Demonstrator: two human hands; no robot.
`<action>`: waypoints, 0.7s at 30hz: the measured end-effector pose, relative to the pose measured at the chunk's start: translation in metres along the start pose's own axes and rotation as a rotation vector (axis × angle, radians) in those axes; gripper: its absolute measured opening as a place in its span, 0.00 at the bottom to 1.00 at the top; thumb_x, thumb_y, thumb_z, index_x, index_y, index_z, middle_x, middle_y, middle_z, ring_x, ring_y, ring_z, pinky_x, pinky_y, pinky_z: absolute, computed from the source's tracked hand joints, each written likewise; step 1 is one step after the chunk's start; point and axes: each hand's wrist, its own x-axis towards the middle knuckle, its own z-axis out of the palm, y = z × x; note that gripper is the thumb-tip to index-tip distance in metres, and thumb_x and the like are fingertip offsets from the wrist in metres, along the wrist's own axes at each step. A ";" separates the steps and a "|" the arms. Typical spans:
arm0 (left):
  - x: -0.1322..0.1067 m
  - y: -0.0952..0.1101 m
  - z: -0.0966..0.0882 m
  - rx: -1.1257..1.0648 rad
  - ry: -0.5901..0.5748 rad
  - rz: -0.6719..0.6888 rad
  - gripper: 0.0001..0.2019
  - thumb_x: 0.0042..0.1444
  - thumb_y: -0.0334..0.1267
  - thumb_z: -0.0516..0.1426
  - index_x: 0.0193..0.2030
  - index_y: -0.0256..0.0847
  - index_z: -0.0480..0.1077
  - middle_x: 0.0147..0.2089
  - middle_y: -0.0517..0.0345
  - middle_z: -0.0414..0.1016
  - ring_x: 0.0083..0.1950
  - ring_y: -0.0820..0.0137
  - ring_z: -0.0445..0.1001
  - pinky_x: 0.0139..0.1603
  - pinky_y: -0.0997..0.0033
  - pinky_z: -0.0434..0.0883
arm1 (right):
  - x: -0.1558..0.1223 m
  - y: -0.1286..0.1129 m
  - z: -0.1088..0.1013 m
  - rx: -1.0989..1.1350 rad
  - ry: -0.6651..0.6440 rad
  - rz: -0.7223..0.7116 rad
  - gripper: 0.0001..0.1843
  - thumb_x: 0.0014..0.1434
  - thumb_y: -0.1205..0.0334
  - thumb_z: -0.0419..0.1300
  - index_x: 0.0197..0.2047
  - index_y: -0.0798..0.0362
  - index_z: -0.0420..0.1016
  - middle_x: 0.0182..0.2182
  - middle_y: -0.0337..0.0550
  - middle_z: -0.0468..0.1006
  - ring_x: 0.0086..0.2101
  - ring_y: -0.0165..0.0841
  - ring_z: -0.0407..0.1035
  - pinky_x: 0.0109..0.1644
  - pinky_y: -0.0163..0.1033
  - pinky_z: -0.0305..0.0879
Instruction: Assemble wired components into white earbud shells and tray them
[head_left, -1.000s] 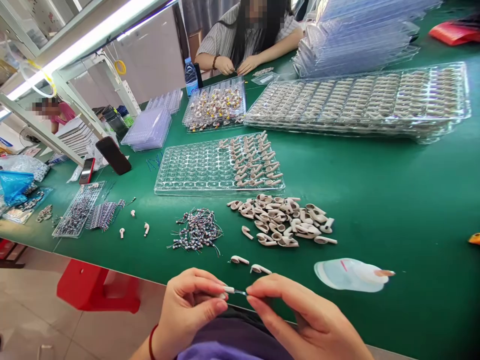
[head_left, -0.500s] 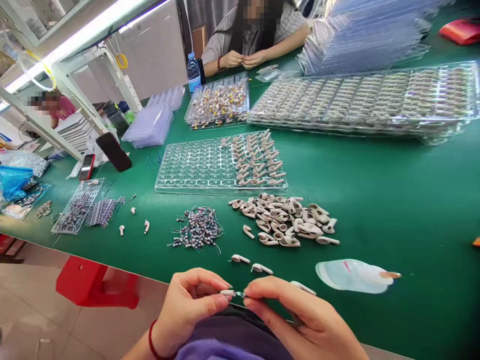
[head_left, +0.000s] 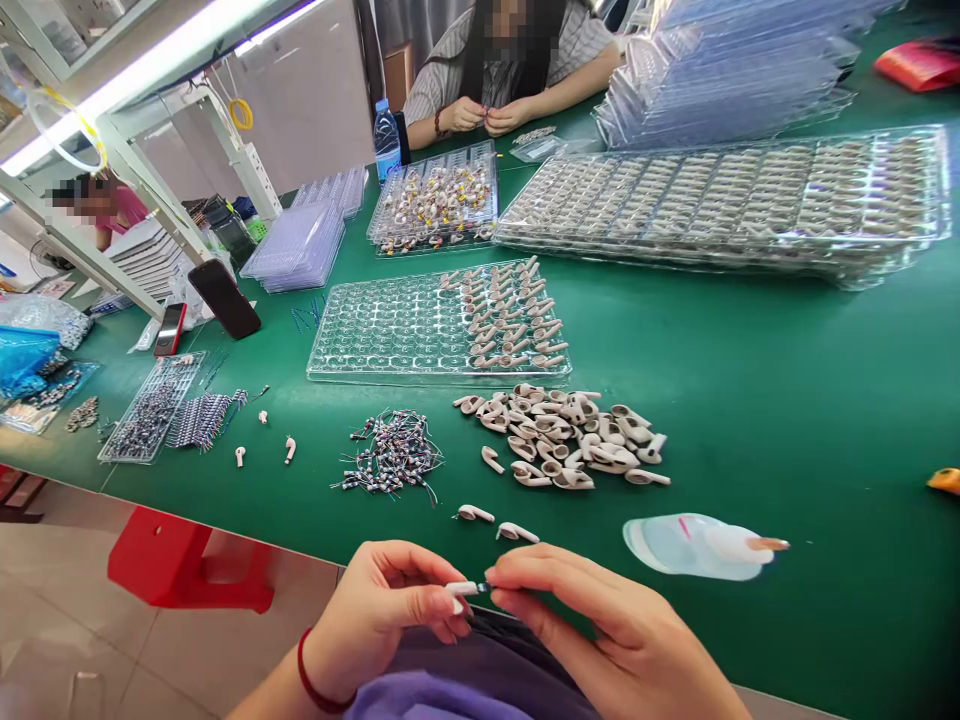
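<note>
My left hand [head_left: 382, 615] pinches a small white earbud shell [head_left: 463, 589] at the table's front edge. My right hand [head_left: 600, 625] pinches a tiny wired part against the shell's open end; the part itself is almost hidden by the fingertips. Two loose shells [head_left: 495, 524] lie just beyond my hands. Farther out sit a pile of white shells [head_left: 570, 435] and a heap of small wired components [head_left: 390, 455]. Behind those lies a clear compartment tray [head_left: 390, 335] with shells filling its right columns.
A small clear dish [head_left: 694, 545] lies right of my hands. Stacked filled trays [head_left: 720, 200] run along the back right. A co-worker [head_left: 510, 70] sits across the green table [head_left: 787, 400]. A phone [head_left: 223, 298] and a parts tray [head_left: 146, 420] lie at left; a red stool [head_left: 187, 565] stands below.
My hands have closed the gap, so the wired part now sits deeper against the shell. The view has shifted slightly. The co-worker's hands have moved closer together.
</note>
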 end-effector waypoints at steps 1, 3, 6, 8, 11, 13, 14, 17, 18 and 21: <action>0.000 0.000 0.000 -0.008 0.002 -0.008 0.17 0.34 0.41 0.74 0.29 0.33 0.81 0.24 0.54 0.79 0.24 0.75 0.76 0.25 0.80 0.71 | -0.001 0.000 0.000 -0.011 0.003 0.004 0.07 0.63 0.68 0.57 0.39 0.46 0.73 0.30 0.32 0.79 0.30 0.24 0.76 0.36 0.22 0.71; 0.000 -0.001 -0.001 -0.033 0.006 -0.025 0.17 0.34 0.41 0.75 0.30 0.33 0.80 0.24 0.54 0.79 0.23 0.75 0.76 0.25 0.81 0.71 | -0.005 0.001 0.000 -0.032 0.000 0.018 0.08 0.63 0.69 0.58 0.40 0.46 0.73 0.32 0.33 0.80 0.31 0.24 0.76 0.37 0.22 0.71; 0.001 -0.002 0.002 -0.083 0.007 -0.047 0.18 0.34 0.42 0.75 0.30 0.33 0.80 0.24 0.54 0.79 0.23 0.75 0.77 0.24 0.81 0.71 | -0.008 0.002 0.002 -0.040 -0.020 0.054 0.07 0.63 0.69 0.59 0.41 0.46 0.73 0.33 0.33 0.80 0.32 0.24 0.76 0.37 0.23 0.71; 0.002 -0.004 0.004 -0.115 0.006 -0.072 0.19 0.34 0.42 0.75 0.31 0.33 0.80 0.24 0.54 0.79 0.22 0.74 0.77 0.23 0.82 0.70 | -0.008 0.002 0.005 -0.036 -0.019 0.076 0.06 0.63 0.67 0.59 0.40 0.46 0.73 0.31 0.32 0.80 0.30 0.24 0.75 0.35 0.23 0.71; 0.004 -0.006 0.008 -0.163 0.009 -0.102 0.19 0.33 0.43 0.75 0.31 0.33 0.79 0.24 0.54 0.79 0.22 0.74 0.77 0.22 0.83 0.70 | -0.006 0.003 0.009 -0.040 0.037 0.108 0.04 0.63 0.64 0.59 0.37 0.47 0.74 0.29 0.33 0.80 0.28 0.26 0.75 0.33 0.25 0.71; 0.005 -0.007 0.009 -0.185 0.016 -0.109 0.20 0.33 0.43 0.75 0.31 0.33 0.79 0.24 0.54 0.79 0.23 0.73 0.78 0.22 0.83 0.70 | -0.005 0.003 0.011 -0.042 0.053 0.130 0.05 0.63 0.62 0.59 0.36 0.48 0.75 0.28 0.34 0.80 0.27 0.26 0.75 0.31 0.25 0.71; 0.006 -0.007 0.009 -0.193 0.019 -0.113 0.20 0.33 0.44 0.75 0.31 0.33 0.79 0.24 0.54 0.79 0.23 0.73 0.78 0.22 0.83 0.70 | -0.005 0.004 0.012 -0.047 0.056 0.138 0.05 0.63 0.61 0.59 0.36 0.48 0.76 0.28 0.34 0.80 0.27 0.27 0.76 0.31 0.26 0.72; 0.006 -0.008 0.007 -0.219 0.031 -0.120 0.21 0.35 0.46 0.74 0.32 0.32 0.79 0.24 0.53 0.79 0.24 0.72 0.79 0.22 0.83 0.70 | -0.005 0.004 0.013 -0.081 0.108 0.123 0.06 0.63 0.59 0.60 0.35 0.48 0.77 0.28 0.34 0.81 0.27 0.27 0.76 0.31 0.26 0.72; 0.006 -0.008 0.007 -0.229 0.033 -0.124 0.21 0.36 0.46 0.74 0.33 0.32 0.79 0.24 0.53 0.79 0.24 0.72 0.79 0.22 0.83 0.70 | -0.005 0.004 0.012 -0.089 0.128 0.116 0.06 0.63 0.59 0.60 0.35 0.48 0.77 0.28 0.34 0.81 0.27 0.28 0.76 0.32 0.26 0.72; 0.006 -0.007 0.007 -0.254 0.029 -0.149 0.21 0.37 0.45 0.73 0.33 0.30 0.79 0.24 0.52 0.79 0.24 0.72 0.79 0.22 0.84 0.71 | -0.004 0.003 0.010 -0.084 0.098 0.141 0.07 0.63 0.58 0.60 0.34 0.48 0.77 0.28 0.35 0.81 0.26 0.28 0.76 0.31 0.27 0.72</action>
